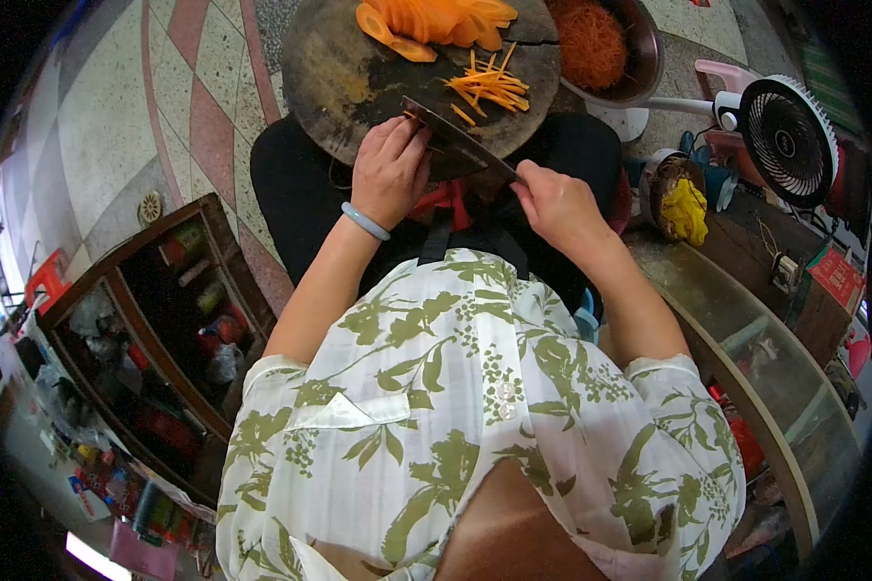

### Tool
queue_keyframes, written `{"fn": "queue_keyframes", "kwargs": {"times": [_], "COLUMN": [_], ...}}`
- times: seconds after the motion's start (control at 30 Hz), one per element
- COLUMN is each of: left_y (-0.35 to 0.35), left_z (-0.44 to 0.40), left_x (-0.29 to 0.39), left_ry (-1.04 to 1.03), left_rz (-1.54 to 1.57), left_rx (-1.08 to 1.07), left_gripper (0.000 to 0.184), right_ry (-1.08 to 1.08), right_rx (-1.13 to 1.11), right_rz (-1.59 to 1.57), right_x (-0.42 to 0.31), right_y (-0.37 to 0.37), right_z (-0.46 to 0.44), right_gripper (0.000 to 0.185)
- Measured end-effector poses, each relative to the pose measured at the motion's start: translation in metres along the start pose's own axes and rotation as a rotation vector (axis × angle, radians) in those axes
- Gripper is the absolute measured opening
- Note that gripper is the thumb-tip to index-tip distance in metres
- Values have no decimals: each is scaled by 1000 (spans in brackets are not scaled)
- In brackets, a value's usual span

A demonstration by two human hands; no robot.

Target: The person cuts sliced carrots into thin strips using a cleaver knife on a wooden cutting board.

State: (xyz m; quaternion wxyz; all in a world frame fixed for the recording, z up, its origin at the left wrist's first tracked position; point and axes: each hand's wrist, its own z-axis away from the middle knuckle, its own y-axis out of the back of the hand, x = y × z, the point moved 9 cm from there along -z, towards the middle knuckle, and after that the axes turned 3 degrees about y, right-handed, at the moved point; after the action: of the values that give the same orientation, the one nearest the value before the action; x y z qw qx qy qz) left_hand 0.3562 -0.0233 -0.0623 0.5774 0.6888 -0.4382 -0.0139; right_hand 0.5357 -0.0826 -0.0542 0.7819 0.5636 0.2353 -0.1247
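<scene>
My right hand (562, 208) is closed round the handle of a cleaver (460, 138), whose dark blade slants across the near part of a round wooden chopping board (334, 73). Against the blade's far end, my left hand (392, 165) presses curled fingers on the board. A bit of orange carrot (411, 115) shows at its fingertips; the rest of that piece is hidden. Beyond the blade lies a small heap of carrot strips (494, 85). Overlapping carrot slices (431, 21) lie at the board's far side.
A metal bowl (646, 58) of shredded carrot (591, 48) stands right of the board. Farther right are a white fan (788, 140) and a yellow cloth (685, 211). A wooden cabinet (121, 305) stands at the left, a glass-topped case (736, 320) at the right.
</scene>
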Motion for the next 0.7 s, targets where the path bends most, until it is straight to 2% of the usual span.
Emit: {"fn": "queue_keyframes", "kwargs": {"times": [0.5, 0.6, 0.7], "left_y": [-1, -1, -1], "left_z": [-1, 0, 0], "left_x": [-2, -2, -1], "left_ry": [4, -10, -4], "left_rz": [-6, 0, -53], "left_rx": [15, 30, 67], "left_gripper": [41, 42, 37], "right_ry": [80, 68, -5], "right_rx": [31, 26, -27], "right_rz": [78, 131, 159], "right_x": [-7, -8, -4], "right_y": [5, 2, -10], "right_z": [2, 0, -4], "right_gripper": [11, 8, 13]}}
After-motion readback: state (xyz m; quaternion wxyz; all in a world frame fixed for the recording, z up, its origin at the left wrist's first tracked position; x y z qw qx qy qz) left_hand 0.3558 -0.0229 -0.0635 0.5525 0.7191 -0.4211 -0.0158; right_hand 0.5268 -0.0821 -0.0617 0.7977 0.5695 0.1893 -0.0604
